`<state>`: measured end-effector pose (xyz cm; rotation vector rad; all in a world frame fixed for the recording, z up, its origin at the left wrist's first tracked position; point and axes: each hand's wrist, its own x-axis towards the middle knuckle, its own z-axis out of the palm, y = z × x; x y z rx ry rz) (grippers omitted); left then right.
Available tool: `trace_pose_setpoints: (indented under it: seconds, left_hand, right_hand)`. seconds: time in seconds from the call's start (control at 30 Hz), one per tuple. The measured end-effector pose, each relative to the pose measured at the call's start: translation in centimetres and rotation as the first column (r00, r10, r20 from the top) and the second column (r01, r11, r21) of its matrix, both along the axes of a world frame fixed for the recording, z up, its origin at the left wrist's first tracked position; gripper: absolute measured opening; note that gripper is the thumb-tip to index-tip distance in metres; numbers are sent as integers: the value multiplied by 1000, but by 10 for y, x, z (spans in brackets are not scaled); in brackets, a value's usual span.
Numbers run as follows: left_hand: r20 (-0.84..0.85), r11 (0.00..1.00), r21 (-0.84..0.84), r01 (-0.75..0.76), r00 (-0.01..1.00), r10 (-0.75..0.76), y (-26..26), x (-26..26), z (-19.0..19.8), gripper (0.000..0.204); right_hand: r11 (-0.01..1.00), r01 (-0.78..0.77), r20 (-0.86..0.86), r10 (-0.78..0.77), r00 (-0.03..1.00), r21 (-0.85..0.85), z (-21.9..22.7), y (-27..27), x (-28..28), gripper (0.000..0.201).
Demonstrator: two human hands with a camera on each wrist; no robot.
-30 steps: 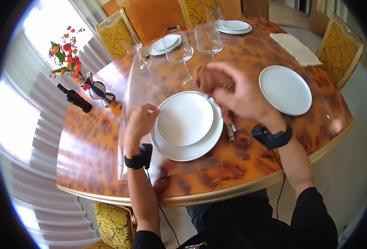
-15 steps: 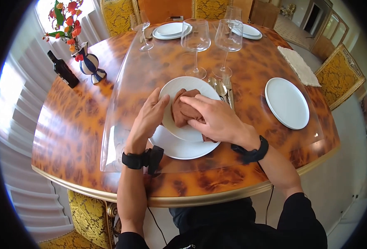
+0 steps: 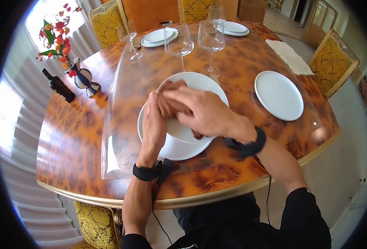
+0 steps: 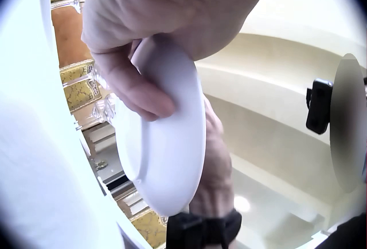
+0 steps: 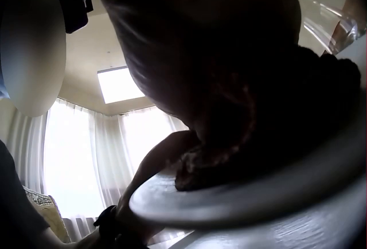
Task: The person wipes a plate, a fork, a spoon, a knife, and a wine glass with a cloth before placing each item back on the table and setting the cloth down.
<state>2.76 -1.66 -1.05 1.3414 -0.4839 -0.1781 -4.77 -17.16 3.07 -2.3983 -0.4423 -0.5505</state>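
Observation:
My left hand [image 3: 153, 124] grips a white shallow bowl [image 3: 179, 132] at its left edge, tilting it above a larger white plate [image 3: 183, 153] on the table. In the left wrist view, its fingers curl under the underside of the bowl [image 4: 172, 151]. A brown cloth [image 3: 169, 106] is bunched in my right hand [image 3: 206, 110], which presses it onto the inside of the bowl near the left rim. The right wrist view is dark there, with the cloth [image 5: 200, 171] lying against the bowl's upper face.
Two stemmed wine glasses [image 3: 211, 37] stand just beyond the plate, with a fork [image 3: 213, 76] behind it. To the right lies another white plate [image 3: 279, 95], and past it a beige placemat [image 3: 290, 57]. A dark bottle [image 3: 59, 86] and a flower vase [image 3: 86, 81] stand left.
My right hand has brought the brown cloth from right of the plates into the bowl, then across toward its left rim. The left hand has taken hold of the bowl and tilted it.

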Motion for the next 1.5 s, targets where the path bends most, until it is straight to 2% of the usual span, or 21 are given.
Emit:
trace_pose_setpoints:
  seconds: [0.1,0.13,0.23,0.27,0.3,0.37,0.4,0.43,0.47,0.5,0.6,0.63,0.7,0.77,0.83,0.93,0.97,1.0,1.1,1.3,1.5]
  left_hand:
    - [-17,990,83,-112,993,113,18,14,5,55]
    - [116,973,171,-158,983,139,22,20,2,56]
    - [189,958,230,-170,974,127,17,17,0,57]
    - [312,917,263,-299,926,213,12,19,-15,58]
    - [291,928,312,-202,950,109,12,15,-11,60]
    - [524,802,403,-441,830,194,16,21,-24,62]
    - [331,854,326,-406,895,300,11,18,-8,63]
    - [285,847,351,-400,907,310,25,35,-8,56]
    - [369,816,277,-507,840,397,29,43,-9,51]
    - [289,897,250,-364,912,290,60,91,-28,48]
    - [2,976,-133,-171,985,173,44,60,26,46]
    - [-11,985,-125,-116,993,116,35,56,33,46]
    - [-50,994,-109,-14,999,8,3,39,45,46]
    - [-119,962,-84,258,956,-267,-43,23,45,47]
    - [-207,941,-74,331,918,-339,-102,-12,50,43]
    - [-169,846,96,525,846,-506,-174,-32,33,34]
    - [-329,832,-76,549,774,-541,-198,-44,33,35]
    - [-344,808,-25,588,754,-560,-219,-49,25,42]
    - [-335,784,130,606,772,-541,-269,-74,18,43]
    - [-236,705,207,679,734,-637,-306,-77,-8,47]
    - [65,754,556,349,886,-459,-337,-20,-83,47]
  right_hand:
    - [990,-41,-120,25,992,-134,1,-10,-37,51]
    - [984,11,-117,-32,993,-177,1,-22,-42,51]
    - [954,204,-70,-224,972,-218,4,-59,-32,47]
    - [969,182,-115,-202,973,-169,10,-64,-22,44]
    - [973,213,30,-211,977,-85,-5,-67,-10,39]
    - [1000,19,-54,-18,998,24,5,-46,-19,36]
    - [1000,-17,103,17,995,2,-13,-35,-22,36]
    - [989,5,-72,-16,997,-149,-6,-29,-39,36]
    - [990,29,-132,-48,990,-140,2,-34,-53,38]
    - [990,49,-192,-75,979,-133,5,-44,-67,39]
    - [959,272,-139,-280,950,-73,-4,-105,-83,43]
    - [921,388,-148,-387,910,-24,-1,-118,-90,46]
    - [878,435,156,-467,871,197,-10,-146,-98,36]
    - [733,398,-14,-469,883,552,8,-165,-121,39]
    - [600,362,89,-590,802,713,26,-179,-145,37]
    - [611,436,268,-735,623,661,35,-212,-189,38]
    - [599,433,330,-768,549,674,33,-221,-199,38]
    - [558,429,256,-773,581,711,36,-218,-214,39]
    - [554,516,252,-802,542,654,32,-226,-235,38]
    - [584,501,252,-774,581,639,18,-238,-248,37]
    - [551,465,194,-764,616,693,18,-238,-256,39]
